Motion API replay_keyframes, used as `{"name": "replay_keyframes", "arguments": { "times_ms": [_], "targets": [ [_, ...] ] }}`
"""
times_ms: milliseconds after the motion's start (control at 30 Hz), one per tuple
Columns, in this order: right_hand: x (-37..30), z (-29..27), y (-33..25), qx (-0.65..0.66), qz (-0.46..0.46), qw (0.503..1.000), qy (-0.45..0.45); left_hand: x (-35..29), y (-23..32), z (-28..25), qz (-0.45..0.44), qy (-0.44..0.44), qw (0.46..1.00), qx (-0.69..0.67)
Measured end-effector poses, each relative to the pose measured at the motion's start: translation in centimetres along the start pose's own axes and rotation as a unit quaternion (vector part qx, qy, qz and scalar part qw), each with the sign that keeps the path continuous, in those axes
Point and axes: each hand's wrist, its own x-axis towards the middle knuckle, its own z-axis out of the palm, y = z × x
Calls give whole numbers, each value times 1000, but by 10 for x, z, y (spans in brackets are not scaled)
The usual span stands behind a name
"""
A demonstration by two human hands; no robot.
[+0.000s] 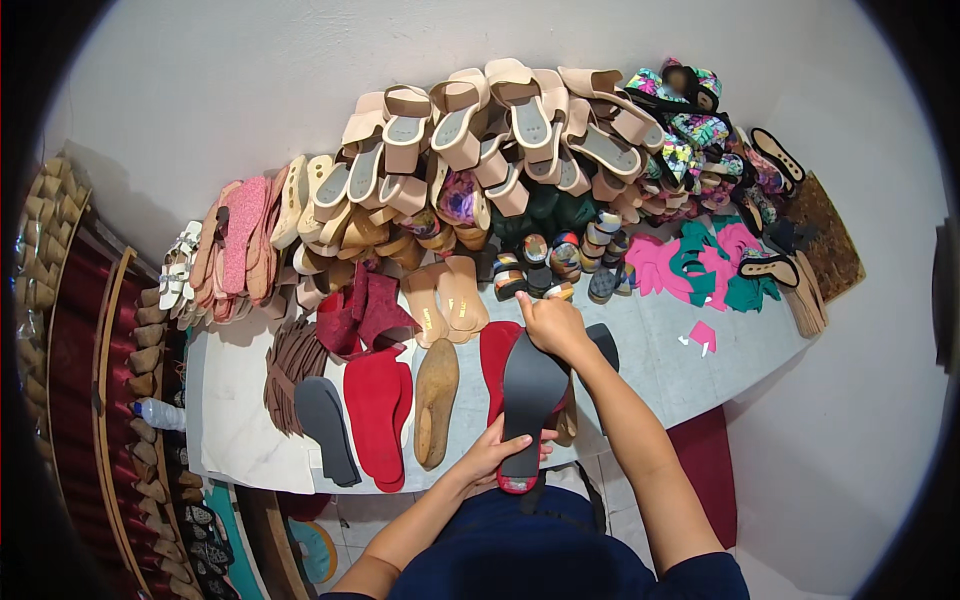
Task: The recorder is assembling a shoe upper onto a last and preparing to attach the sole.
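A dark grey shoe sole (530, 385) stands tilted in front of me, its narrow heel end toward my body. My left hand (492, 450) is closed round that heel end, thumb on the grey face. Red material with a shiny patch shows below the heel. My right hand (555, 325) grips the wide toe end from the far right side; some of its fingers are hidden. Behind the held sole lies a red sole (494, 355). Another dark grey sole (603, 350) is partly covered by my right forearm. A wooden shoe last (436, 405) lies left of my hands.
Red insoles (372, 420), grey soles (325, 430) and brown strips (293, 375) lie at the left of the table (640, 330). Beige heeled sandals (525, 115) are piled along the wall. Pink and green scraps (705, 265) lie at right. A rack of lasts (150, 390) stands left.
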Motion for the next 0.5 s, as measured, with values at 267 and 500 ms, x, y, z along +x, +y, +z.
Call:
{"name": "replay_keyframes", "arguments": {
  "times_ms": [267,500],
  "targets": [
    [4,-9,22,-13,39,999,-15,17,-3,12,34,-4,998,50],
    [6,-14,45,-6,22,998,56,31,1,29,17,-30,999,-4]
  ]
}}
